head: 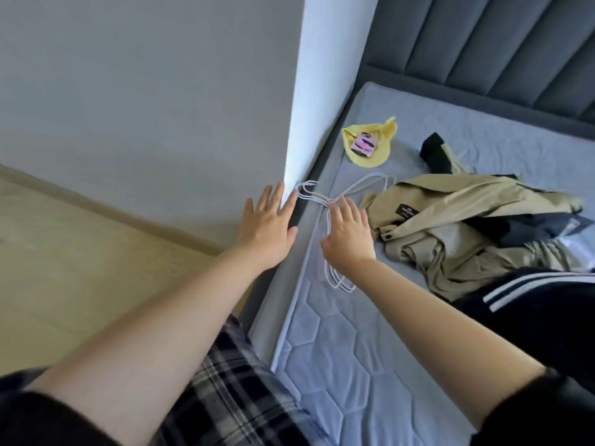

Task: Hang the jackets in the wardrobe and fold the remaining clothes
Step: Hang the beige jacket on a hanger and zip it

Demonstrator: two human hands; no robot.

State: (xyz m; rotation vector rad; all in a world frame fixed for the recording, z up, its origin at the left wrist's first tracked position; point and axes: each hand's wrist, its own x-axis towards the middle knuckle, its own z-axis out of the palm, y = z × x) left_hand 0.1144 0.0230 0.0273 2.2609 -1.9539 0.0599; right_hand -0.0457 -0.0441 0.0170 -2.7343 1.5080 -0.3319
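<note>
Clothing nearest me: I see plaid trousers (225,397) at the bottom of the view, standing against the bed edge, with black sleeves at both lower corners
Mattress (338,349): pale blue, quilted in hexagons, running away from me toward the headboard
Floor (64,252): light wood on my left, meeting a grey wall (128,75)
Left hand (267,226): stretched out past the bed's edge, palm down, fingers straight and slightly spread, holding nothing
Right hand (349,239): palm down over the hangers, fingers extended and loosely apart, thumb out to the side; I cannot tell whether it touches the wire or sits just above it
Hangers (315,198): a small stack of thin white wire ones lying flat on the mattress near its left edge, hooks pointing toward the wall corner, partly hidden under my right hand
Striped garment (547,317): black with white stripes, on the bed to the right of my forearm
Beige jacket (450,220): crumpled on the mattress just beside the hangers, to their right, inner label showing
Navy garment (515,226): lying across the beige jacket's right part
Black cloth (434,152): beyond the jacket; I cannot tell if it is part of it
Yellow cloth (370,156): farther up near the wall, a small pink item (365,144) on top
Headboard (483,43): dark grey, padded in vertical panels
</note>
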